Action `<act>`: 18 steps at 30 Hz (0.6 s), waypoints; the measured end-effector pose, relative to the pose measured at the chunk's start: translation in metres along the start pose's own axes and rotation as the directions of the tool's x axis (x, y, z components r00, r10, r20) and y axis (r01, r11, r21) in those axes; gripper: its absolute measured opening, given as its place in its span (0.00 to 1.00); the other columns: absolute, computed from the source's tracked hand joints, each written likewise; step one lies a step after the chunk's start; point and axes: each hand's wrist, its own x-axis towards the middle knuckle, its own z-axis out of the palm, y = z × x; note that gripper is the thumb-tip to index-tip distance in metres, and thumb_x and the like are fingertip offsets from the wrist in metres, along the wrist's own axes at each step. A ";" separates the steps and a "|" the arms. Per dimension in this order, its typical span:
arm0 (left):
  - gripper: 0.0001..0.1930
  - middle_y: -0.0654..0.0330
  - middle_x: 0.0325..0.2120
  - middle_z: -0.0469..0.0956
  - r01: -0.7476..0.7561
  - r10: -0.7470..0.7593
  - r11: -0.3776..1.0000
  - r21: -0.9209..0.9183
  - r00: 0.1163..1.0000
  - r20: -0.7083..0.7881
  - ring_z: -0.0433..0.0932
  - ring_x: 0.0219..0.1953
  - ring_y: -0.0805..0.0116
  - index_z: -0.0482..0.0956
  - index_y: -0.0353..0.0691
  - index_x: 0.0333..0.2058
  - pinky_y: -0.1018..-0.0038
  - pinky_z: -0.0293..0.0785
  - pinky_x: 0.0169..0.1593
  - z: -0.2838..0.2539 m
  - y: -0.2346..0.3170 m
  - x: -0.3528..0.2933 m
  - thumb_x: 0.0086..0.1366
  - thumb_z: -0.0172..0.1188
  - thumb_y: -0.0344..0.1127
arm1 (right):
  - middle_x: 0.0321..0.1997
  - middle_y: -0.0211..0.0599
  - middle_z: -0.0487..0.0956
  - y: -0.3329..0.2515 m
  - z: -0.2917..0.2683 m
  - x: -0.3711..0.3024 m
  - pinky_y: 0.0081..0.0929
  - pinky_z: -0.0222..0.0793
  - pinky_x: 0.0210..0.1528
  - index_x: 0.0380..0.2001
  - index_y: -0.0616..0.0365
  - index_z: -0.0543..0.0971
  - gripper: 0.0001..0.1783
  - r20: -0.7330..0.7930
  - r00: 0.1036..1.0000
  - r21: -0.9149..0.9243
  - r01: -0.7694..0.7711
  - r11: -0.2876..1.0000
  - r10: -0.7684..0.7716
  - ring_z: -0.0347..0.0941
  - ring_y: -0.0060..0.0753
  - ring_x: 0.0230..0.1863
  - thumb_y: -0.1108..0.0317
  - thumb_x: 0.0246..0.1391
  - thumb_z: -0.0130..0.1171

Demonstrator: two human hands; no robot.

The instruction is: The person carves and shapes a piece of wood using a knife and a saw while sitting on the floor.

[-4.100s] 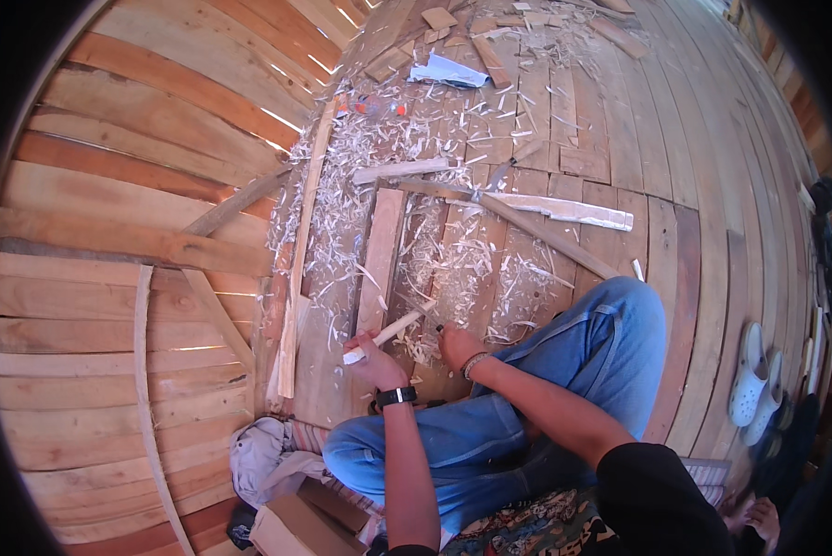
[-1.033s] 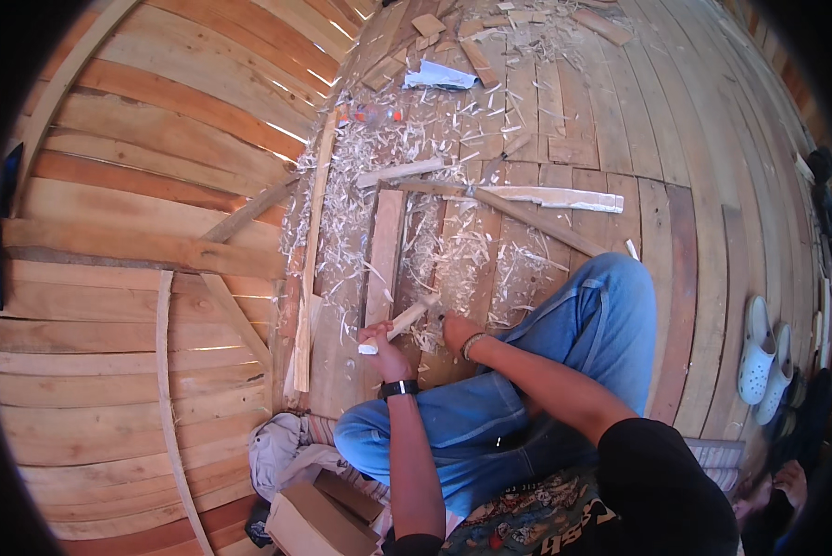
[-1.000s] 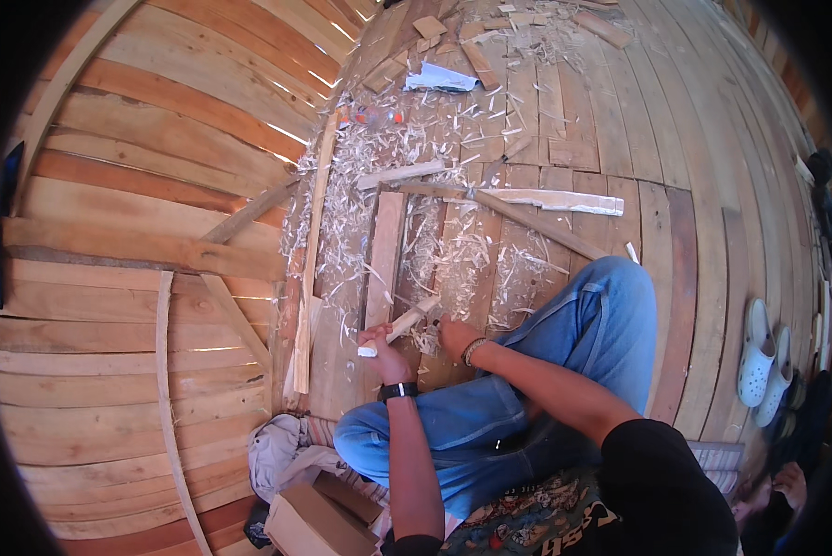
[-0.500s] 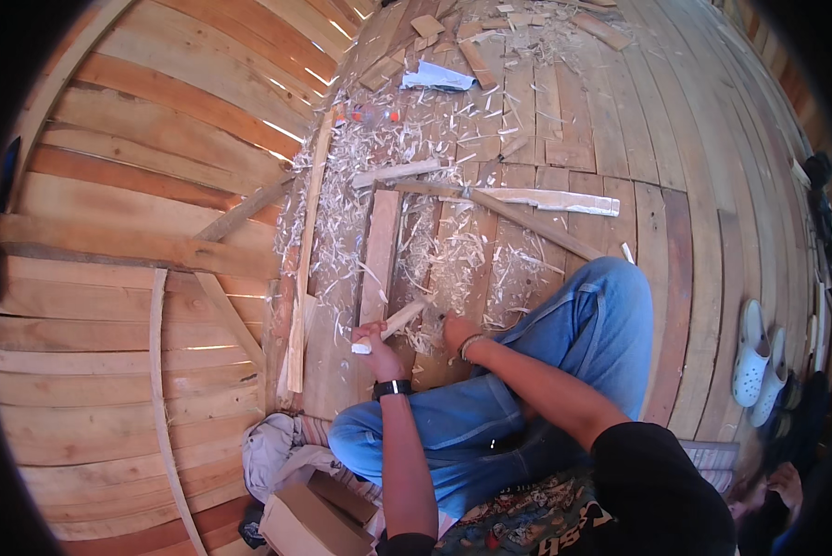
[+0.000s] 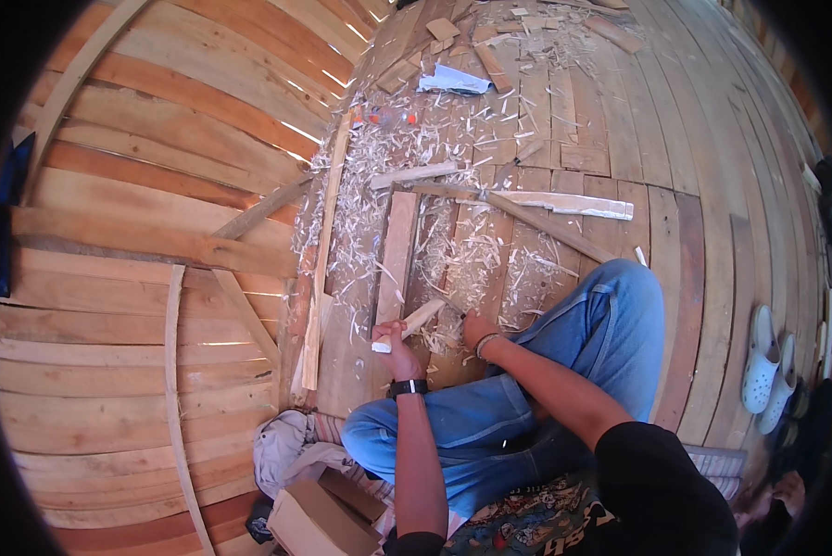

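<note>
We are sitting cross-legged on the plank floor, and very little is changing from a moment ago: our left hand is still closing its grip fully around the near end of a short pale wooden stick, which is keeping the same slant, its far end pointing up and to the right over the floor. Our right hand is staying just beside that far end, curled low over the shavings; we cannot tell whether it is gripping a tool or anything at all, since the fingers are too small and turned away. The only shift we are noticing is a slight one of the head, so the whole scene is sitting a touch differently in the view. We are judging from this that the whittling is simply continuing, stroke after stroke, with the stick held steady.

Around the hands, pale wood shavings are lying thick over the boards. A flat short board is lying just beyond the stick, and a long thin slat is running along its left. A split pale batten is lying farther off. A cardboard box is resting by our left knee, and a pair of white clogs is standing well apart at the right. The walls are rough timber planks.
</note>
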 end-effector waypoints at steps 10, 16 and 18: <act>0.10 0.59 0.25 0.70 -0.008 0.006 0.999 -0.048 0.999 -0.051 0.72 0.33 0.67 0.64 0.41 0.26 0.68 0.69 0.46 0.002 -0.002 0.000 0.59 0.54 0.19 | 0.35 0.65 0.79 -0.007 -0.005 -0.003 0.45 0.76 0.41 0.43 0.72 0.67 0.19 0.049 0.990 -0.094 0.138 0.986 -0.134 0.79 0.59 0.40 0.71 0.50 0.55; 0.08 0.60 0.25 0.70 -0.002 -0.003 0.998 -0.064 0.997 -0.082 0.73 0.32 0.68 0.65 0.41 0.26 0.69 0.70 0.46 -0.001 -0.004 0.002 0.59 0.52 0.20 | 0.34 0.64 0.79 -0.005 0.002 0.001 0.44 0.76 0.41 0.42 0.72 0.67 0.18 0.035 0.996 -0.015 0.085 0.996 -0.084 0.79 0.60 0.41 0.72 0.51 0.54; 0.08 0.60 0.25 0.70 0.024 -0.029 0.998 -0.065 0.996 -0.087 0.72 0.32 0.68 0.65 0.41 0.26 0.69 0.70 0.46 -0.006 -0.002 0.004 0.59 0.52 0.21 | 0.34 0.65 0.79 0.005 0.001 0.004 0.44 0.76 0.41 0.42 0.72 0.67 0.17 0.017 1.000 0.008 0.016 1.000 -0.016 0.78 0.60 0.41 0.73 0.51 0.54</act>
